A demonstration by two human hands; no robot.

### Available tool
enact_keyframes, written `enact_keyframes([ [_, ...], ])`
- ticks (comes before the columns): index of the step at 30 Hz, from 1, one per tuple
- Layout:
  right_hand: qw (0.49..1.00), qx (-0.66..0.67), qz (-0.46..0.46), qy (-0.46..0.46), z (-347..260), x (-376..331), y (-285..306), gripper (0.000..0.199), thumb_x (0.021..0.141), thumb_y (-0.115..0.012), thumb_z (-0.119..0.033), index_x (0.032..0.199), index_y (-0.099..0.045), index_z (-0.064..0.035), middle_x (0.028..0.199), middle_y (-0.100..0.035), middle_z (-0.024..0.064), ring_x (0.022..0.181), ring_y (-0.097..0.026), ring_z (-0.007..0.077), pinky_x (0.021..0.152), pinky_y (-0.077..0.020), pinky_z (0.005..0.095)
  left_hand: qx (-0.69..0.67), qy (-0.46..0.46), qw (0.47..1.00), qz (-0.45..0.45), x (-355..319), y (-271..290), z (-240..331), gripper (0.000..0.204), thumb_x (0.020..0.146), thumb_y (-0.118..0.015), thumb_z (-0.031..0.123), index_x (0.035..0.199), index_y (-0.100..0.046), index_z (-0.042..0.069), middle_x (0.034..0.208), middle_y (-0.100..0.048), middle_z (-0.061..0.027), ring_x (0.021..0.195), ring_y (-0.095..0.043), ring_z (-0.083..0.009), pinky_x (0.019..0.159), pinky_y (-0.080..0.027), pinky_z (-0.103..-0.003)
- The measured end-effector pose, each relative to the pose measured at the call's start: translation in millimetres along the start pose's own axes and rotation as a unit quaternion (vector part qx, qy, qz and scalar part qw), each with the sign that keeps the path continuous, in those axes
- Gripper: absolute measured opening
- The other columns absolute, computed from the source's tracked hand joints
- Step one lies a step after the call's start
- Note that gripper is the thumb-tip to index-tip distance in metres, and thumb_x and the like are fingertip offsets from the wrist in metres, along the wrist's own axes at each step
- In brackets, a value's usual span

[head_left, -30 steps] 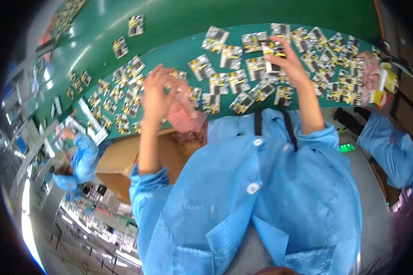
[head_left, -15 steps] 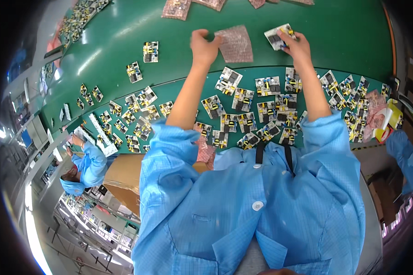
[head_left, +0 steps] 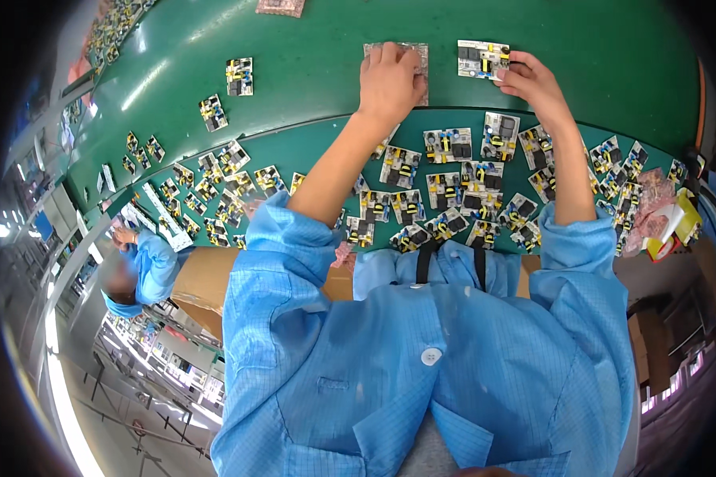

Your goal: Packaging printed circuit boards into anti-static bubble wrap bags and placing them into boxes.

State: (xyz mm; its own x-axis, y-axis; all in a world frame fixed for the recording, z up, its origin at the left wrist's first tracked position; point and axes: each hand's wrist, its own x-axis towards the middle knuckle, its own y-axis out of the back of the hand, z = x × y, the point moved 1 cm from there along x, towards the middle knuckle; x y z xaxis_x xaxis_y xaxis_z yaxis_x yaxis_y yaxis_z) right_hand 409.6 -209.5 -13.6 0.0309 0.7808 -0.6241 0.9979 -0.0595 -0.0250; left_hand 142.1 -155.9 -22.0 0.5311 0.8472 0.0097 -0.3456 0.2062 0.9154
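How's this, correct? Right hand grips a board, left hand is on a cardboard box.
Not quite: the left hand is on a sheet of bubble wrap, not cardboard, as the head view shows. The right hand does grip a board.

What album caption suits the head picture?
Left hand on pinkish plastic bubble wrap; right hand holding a white rectangular circuit board.
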Motion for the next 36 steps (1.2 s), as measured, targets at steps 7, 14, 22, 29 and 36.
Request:
enact_keyframes([
  [7, 0.999, 0.037, 0.003, 0.019, 8, -7, 9, 0.044, 0.090, -0.070, -0.014, 0.125, -0.050, 0.0026, 0.111, -0.066, 0.0127, 0.102, -0.066, 0.0180, 0.088, -0.0534, 0.0287, 0.003, -0.207, 0.978, -0.005, 19, 17, 2, 0.016, 0.072, -0.071, 0.016, 0.088, -0.071, 0.015, 0.109, -0.059, -0.0044, 0.108, -0.055, -0.0261, 0.090, -0.047, -0.041],
  [14, 0.994, 0.031, 0.082, 0.070, 5, -11, 23, 0.044, 0.087, -0.074, -0.010, 0.125, -0.053, 0.0014, 0.111, -0.068, 0.0106, 0.099, -0.064, 0.0141, 0.092, -0.0487, 0.0261, 0.050, -0.257, 0.963, -0.068, 33, 36, -2, 0.014, 0.078, -0.070, 0.016, 0.091, -0.071, 0.016, 0.109, -0.063, -0.0041, 0.110, -0.058, -0.0253, 0.089, -0.051, -0.040],
  [22, 0.995, 0.037, 0.009, 0.088, 0, 18, 8, 0.044, 0.086, -0.076, -0.009, 0.124, -0.056, -0.0010, 0.111, -0.071, 0.0099, 0.100, -0.064, 0.0129, 0.092, -0.0485, 0.0251, -0.059, 0.069, 0.996, 0.021, 41, -16, 21, 0.015, 0.076, -0.074, 0.016, 0.085, -0.067, 0.006, 0.082, -0.065, -0.0094, 0.074, -0.065, -0.0301, 0.067, -0.054, -0.041],
  [29, 0.991, 0.020, -0.027, 0.131, -9, 37, -3, 0.045, 0.087, -0.075, -0.008, 0.127, -0.055, -0.0004, 0.110, -0.071, 0.0098, 0.097, -0.065, 0.0112, 0.088, -0.0507, 0.0236, -0.157, 0.099, 0.976, 0.113, 33, -27, 18, 0.012, 0.071, -0.074, 0.005, 0.082, -0.069, 0.005, 0.090, -0.064, -0.0095, 0.077, -0.063, -0.0277, 0.068, -0.056, -0.037],
  [36, 0.983, -0.080, -0.074, 0.149, -4, 40, -2, 0.046, 0.086, -0.076, -0.010, 0.127, -0.057, -0.0019, 0.108, -0.071, 0.0067, 0.094, -0.064, 0.0096, 0.084, -0.0506, 0.0236, -0.320, 0.114, 0.929, 0.149, 20, -24, 17, 0.008, 0.079, -0.073, 0.000, 0.086, -0.068, 0.002, 0.102, -0.061, -0.0089, 0.082, -0.065, -0.0192, 0.066, -0.056, -0.029],
])
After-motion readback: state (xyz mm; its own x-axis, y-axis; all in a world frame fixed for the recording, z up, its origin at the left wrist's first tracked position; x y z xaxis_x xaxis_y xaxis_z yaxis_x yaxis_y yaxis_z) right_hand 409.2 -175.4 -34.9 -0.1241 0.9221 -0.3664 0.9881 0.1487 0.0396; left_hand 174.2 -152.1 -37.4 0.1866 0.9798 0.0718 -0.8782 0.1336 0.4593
